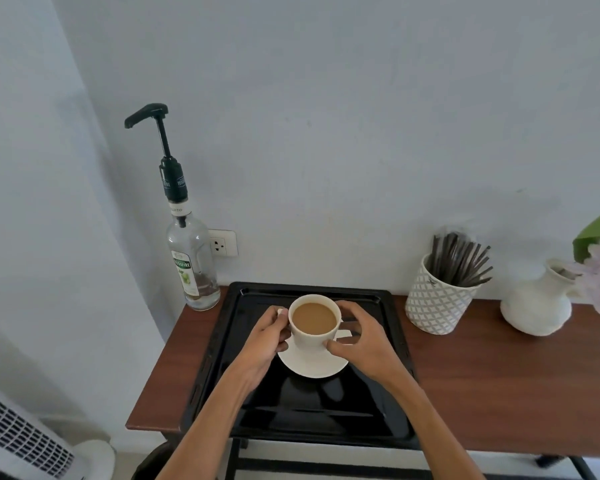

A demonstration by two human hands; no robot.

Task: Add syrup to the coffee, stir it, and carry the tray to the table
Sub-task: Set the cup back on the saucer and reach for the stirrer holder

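On the tray [394, 344], my hands [269, 336] [362, 337] clasp the cup [314, 325]; next I judge it goes under the far-left syrup pump [146, 116].

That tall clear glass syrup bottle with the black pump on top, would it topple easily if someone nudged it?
Probably yes. The tall clear glass syrup bottle is narrow, and its long black pump rises far above the neck, so a push up high would likely tip it. Little liquid seems to remain near the bottom, so it is likely light. Being glass, it may break if it falls off the brown wooden table.
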